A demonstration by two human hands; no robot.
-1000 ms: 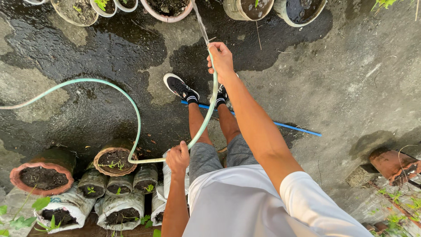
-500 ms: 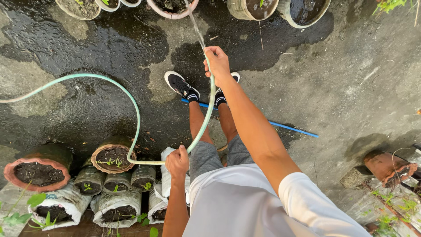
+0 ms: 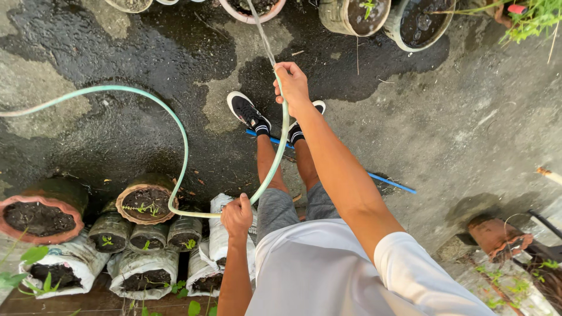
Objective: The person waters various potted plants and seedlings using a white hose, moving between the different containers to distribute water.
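Left hand (image 3: 236, 215) fisted around the hose (image 3: 182, 140), down close by the waist. Right hand (image 3: 291, 85) further out at arm's length, fingers wrapped round the hose tip, thin water jet (image 3: 260, 32) shooting away from it.

One hose only: pale green, thin, smooth. Curves from the right hand down past the legs to the left hand, then loops out leftward in a big arch over wet concrete (image 3: 117, 134) and off the left edge.

Just left of the near hand, a cluster of planters: four white grow bags (image 3: 143, 269) with dark soil, three small dark pots (image 3: 149, 236) with tiny sprouts, two round terracotta pots (image 3: 145, 203), the bigger one farthest left.

Two black sneakers (image 3: 246, 111) with white soles right below the far hand, one half hidden behind the arm. One blue pipe (image 3: 391, 184) lying on the ground behind the feet.

Beyond the right hand, about five more pots (image 3: 351, 14) along the top edge, cut off by the frame, so count's rough.
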